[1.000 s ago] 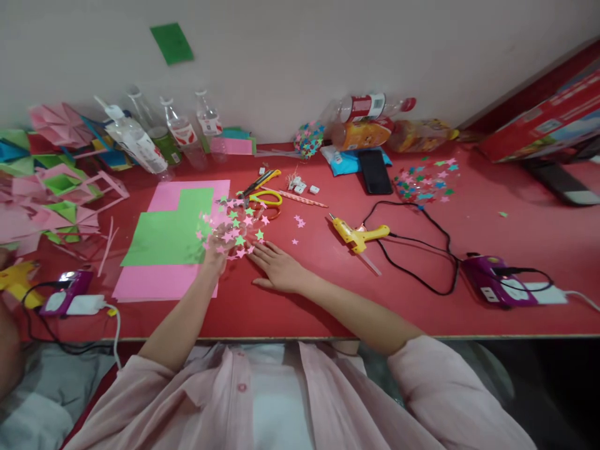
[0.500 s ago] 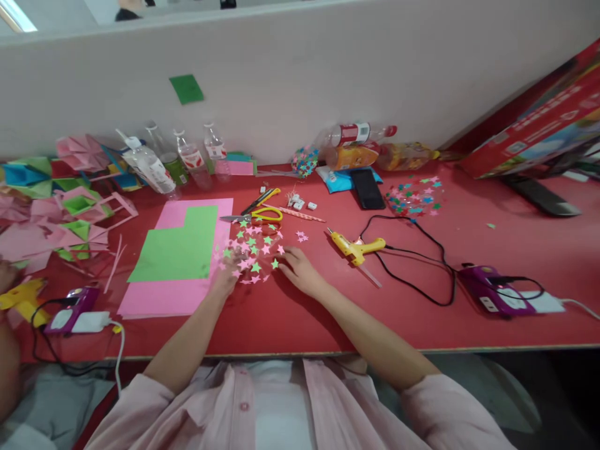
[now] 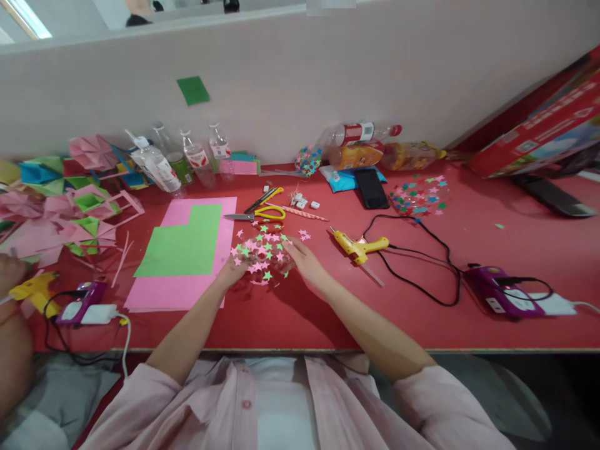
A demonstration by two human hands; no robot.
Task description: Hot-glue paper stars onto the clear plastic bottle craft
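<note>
Between my hands is a see-through ball (image 3: 257, 251) dotted with pink and green stars. My left hand (image 3: 235, 270) grips its left side, the fingers partly hidden behind the stars. On the right side, my right hand (image 3: 302, 256) has its fingers closed against the ball's edge. A few loose pink stars (image 3: 304, 235) lie just beyond my right hand. Past the ball are yellow-handled scissors (image 3: 262, 214), a yellow-ended cutter (image 3: 265, 200) and a pink striped stick (image 3: 302, 213). Pink paper (image 3: 175, 294) with a green sheet (image 3: 182, 247) on it lies to the left.
To the right rests a yellow glue gun (image 3: 360, 247) with its black cord (image 3: 417, 294) looping to a purple power strip (image 3: 506, 294). Bottles (image 3: 199, 156), a phone (image 3: 371, 189) and another starred ball (image 3: 419, 195) stand farther back. Another person's arm (image 3: 14, 350) is at the left edge.
The starred ball has turned and shifted slightly right between my hands. My right hand has moved up along its side. The whole view has shifted a little.
</note>
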